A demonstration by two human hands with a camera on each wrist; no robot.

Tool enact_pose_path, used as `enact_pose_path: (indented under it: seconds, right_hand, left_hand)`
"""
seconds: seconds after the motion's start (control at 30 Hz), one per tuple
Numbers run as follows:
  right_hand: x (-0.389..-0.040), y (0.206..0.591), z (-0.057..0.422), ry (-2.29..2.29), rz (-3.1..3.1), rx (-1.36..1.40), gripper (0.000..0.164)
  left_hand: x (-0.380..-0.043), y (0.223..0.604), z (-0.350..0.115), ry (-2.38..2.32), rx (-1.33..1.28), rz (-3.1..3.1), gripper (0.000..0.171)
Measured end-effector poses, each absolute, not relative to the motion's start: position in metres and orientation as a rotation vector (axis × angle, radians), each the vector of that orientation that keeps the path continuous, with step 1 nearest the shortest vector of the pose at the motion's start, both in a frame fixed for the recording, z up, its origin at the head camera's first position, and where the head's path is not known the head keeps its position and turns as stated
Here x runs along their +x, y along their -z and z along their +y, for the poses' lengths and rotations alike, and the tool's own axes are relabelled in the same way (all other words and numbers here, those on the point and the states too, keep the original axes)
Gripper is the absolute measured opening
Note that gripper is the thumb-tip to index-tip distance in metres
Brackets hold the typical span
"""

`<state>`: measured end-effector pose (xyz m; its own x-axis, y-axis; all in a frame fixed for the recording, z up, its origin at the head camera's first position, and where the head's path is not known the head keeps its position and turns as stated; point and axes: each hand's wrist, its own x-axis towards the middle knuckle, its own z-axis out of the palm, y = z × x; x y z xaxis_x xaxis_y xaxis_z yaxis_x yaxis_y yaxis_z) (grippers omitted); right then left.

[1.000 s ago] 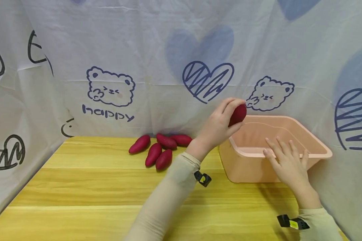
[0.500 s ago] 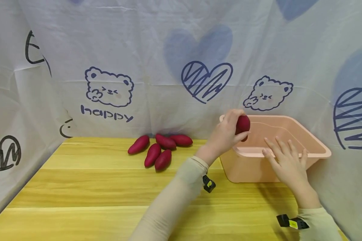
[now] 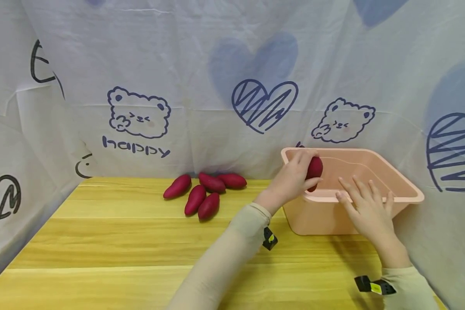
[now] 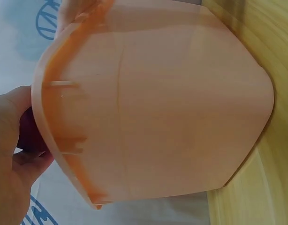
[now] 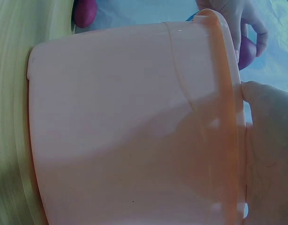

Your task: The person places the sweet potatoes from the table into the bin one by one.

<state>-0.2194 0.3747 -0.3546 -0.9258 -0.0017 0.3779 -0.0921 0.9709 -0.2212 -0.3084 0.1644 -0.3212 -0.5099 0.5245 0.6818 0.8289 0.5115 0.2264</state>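
Five sweet potatoes (image 3: pixel 195 200) lie at the rear of the table (image 3: pixel 100 241), left of centre: smooth, matt, deep red, plump in the middle and tapering at the ends. They form a loose cluster, some apparently in contact. The table surface is yellowish, with wood grain running lengthwise. Behind it hangs a creased white cloth (image 3: pixel 197 64) printed with blue hearts, bear outlines and the word "happy".

Next to the right, my left sleeve (image 3: pixel 224 258) is pale, close-fitting fabric. My left hand (image 3: pixel 288 181) is curled around a sixth sweet potato (image 3: pixel 314 168), thumb nearer to me, fingers on the far side. I find this piece over the left end of the bin's opening; whether it touches the bin I cannot tell.

The bin (image 3: pixel 325 219) is peach-coloured, apparently plastic, with sloping walls, rounded corners and a flared lip; the left wrist view shows short ribs beneath that lip.

Furthest right, my right hand (image 3: pixel 370 217) lies across the near rim, fingers spread and extended inward, grasping nothing.
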Motion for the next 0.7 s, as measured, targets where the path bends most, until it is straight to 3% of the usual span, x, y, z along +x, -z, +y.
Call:
enact_pose_path:
  seconds: [0.7]
  right_hand:
    - [-0.2199, 0.3555, 0.3742, -0.323, -2.739, 0.061, 0.060]
  left_hand:
    - [-0.3105, 0.3269, 0.1712, 0.621, -1.115, -2.312, 0.058]
